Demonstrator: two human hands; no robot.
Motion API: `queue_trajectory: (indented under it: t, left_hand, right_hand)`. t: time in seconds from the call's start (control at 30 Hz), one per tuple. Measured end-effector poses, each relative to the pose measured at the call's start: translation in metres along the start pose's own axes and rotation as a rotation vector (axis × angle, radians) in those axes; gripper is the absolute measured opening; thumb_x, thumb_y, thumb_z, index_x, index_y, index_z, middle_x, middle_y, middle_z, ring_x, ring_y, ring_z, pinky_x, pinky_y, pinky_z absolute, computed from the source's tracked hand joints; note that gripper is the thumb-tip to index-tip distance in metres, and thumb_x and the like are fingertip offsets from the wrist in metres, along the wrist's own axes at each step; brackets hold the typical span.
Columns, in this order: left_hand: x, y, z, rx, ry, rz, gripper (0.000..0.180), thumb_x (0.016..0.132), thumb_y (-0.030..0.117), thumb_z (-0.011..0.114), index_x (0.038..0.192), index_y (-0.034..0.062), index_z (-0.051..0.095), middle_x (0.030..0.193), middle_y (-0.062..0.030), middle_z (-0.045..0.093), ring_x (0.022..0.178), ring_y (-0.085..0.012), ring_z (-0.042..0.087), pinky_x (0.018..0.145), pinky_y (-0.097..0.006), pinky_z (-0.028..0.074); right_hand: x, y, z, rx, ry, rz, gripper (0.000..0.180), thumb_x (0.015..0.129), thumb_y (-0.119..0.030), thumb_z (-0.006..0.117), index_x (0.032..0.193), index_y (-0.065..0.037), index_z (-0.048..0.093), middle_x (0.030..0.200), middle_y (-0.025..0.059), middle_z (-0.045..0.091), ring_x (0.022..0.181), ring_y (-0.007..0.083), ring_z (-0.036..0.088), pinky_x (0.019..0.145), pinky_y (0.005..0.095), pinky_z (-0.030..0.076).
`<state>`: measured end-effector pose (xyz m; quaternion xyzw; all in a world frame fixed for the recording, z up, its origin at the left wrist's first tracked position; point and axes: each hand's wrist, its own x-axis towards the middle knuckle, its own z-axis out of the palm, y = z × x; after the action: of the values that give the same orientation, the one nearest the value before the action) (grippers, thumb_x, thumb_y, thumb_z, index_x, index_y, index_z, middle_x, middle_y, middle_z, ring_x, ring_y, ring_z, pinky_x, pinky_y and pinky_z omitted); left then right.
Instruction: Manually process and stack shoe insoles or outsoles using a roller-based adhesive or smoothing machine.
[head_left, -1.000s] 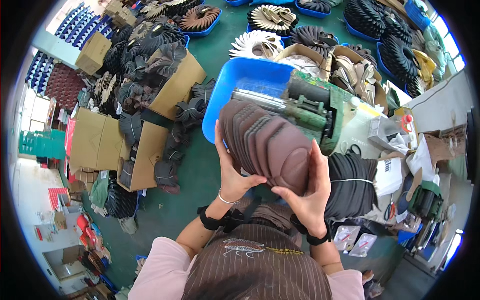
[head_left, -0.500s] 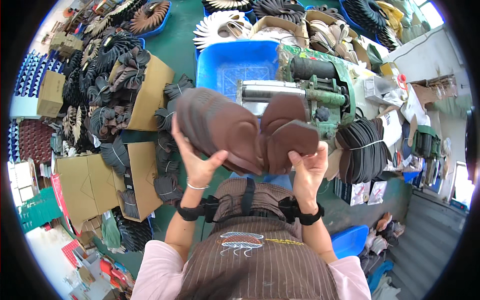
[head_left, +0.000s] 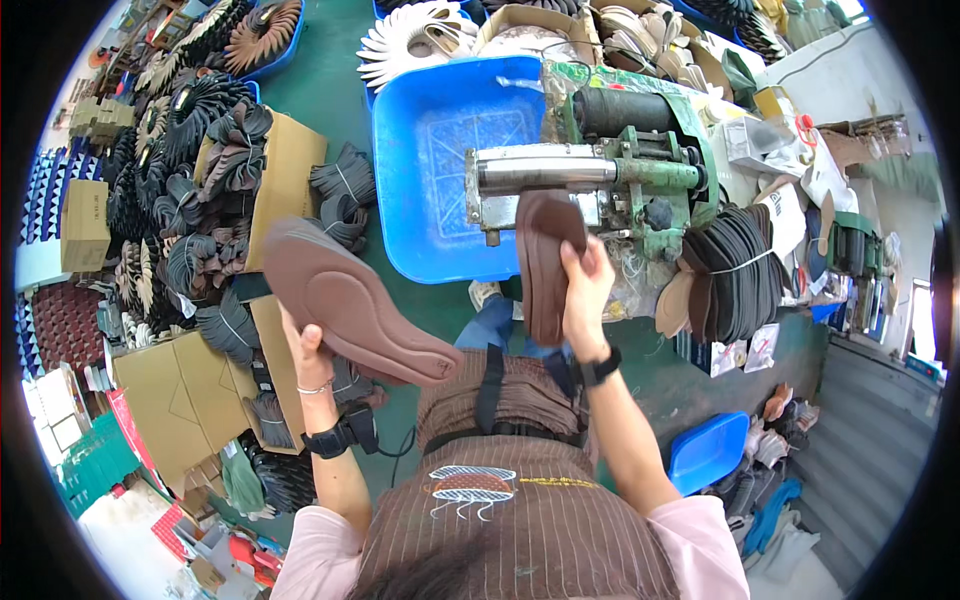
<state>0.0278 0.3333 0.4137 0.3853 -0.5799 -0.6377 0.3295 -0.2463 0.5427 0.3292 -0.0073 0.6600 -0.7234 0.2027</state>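
Observation:
My left hand (head_left: 308, 358) grips a stack of brown shoe insoles (head_left: 355, 295) from its left side, thumb bent against the edge. The top insole shows a raised oval outline, and its narrow end points toward my waist. A second, smaller stack of brown insoles (head_left: 543, 268) stands nearly upright in my right hand (head_left: 588, 300), thumb on its right side. The two stacks are apart. Just beyond the right stack is a green roller machine (head_left: 625, 165) with a bright steel roller; the stack's upper end overlaps the machine's front in view.
A large blue tub (head_left: 400, 225) sits behind and left of the machine. To its right lies a tied bundle of dark insoles (head_left: 735, 270). Cardboard boxes (head_left: 285, 190) with bundled insoles line the left side. A smaller blue tub (head_left: 708, 450) is at the lower right.
My hands have moved apart, separating the insoles into two stacks. The left stack went left and down; the right one swung upright. The view shifted slightly.

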Motion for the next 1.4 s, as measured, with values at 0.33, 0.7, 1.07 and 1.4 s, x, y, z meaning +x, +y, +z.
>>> queue_trajectory:
  t: [0.33, 0.7, 1.07, 1.4]
  left_hand:
    - [0.008, -0.012, 0.034, -0.051, -0.211, -0.149, 0.12, 0.064, 0.056, 0.079, 0.147, -0.0022, 0.017, 0.142, -0.0163, 0.035, 0.131, -0.0268, 0.038, 0.108, -0.038, 0.031]
    - [0.015, -0.017, 0.104, -0.164, -0.172, -0.129, 0.11, 0.067, 0.034, 0.085, 0.147, 0.0016, 0.016, 0.139, -0.0166, 0.038, 0.128, -0.0264, 0.042, 0.108, -0.039, 0.034]
    - [0.009, -0.024, 0.12, -0.024, 0.015, 0.09, 0.127, 0.059, 0.038, 0.09, 0.148, 0.0003, 0.009, 0.146, -0.0155, 0.029, 0.133, -0.0262, 0.034, 0.112, -0.04, 0.029]
    - [0.021, -0.041, 0.09, -0.19, 0.066, -0.005, 0.088, 0.079, 0.024, 0.072, 0.145, -0.0014, 0.021, 0.137, -0.0133, 0.037, 0.126, -0.0227, 0.039, 0.108, -0.035, 0.028]
  right_hand:
    - [-0.007, -0.007, 0.002, -0.055, 0.068, 0.147, 0.025, 0.086, -0.01, 0.07, 0.103, 0.006, 0.061, 0.099, 0.004, 0.065, 0.086, 0.0079, 0.057, 0.079, 0.0227, 0.046]
    - [-0.07, -0.102, 0.05, -0.491, -0.611, 0.027, 0.066, 0.072, -0.024, 0.082, 0.126, 0.001, 0.053, 0.114, 0.0144, 0.062, 0.096, 0.0204, 0.063, 0.085, 0.0319, 0.05]
    - [-0.082, -0.087, 0.06, -0.363, -0.262, -0.092, 0.043, 0.07, -0.003, 0.081, 0.106, -0.001, 0.056, 0.098, 0.0106, 0.066, 0.088, 0.0136, 0.064, 0.078, 0.0275, 0.051]
    - [-0.062, -0.076, -0.008, 0.013, -0.361, 0.174, 0.036, 0.082, 0.007, 0.064, 0.117, 0.0, 0.058, 0.115, 0.0068, 0.063, 0.106, 0.0154, 0.058, 0.094, 0.0305, 0.045]
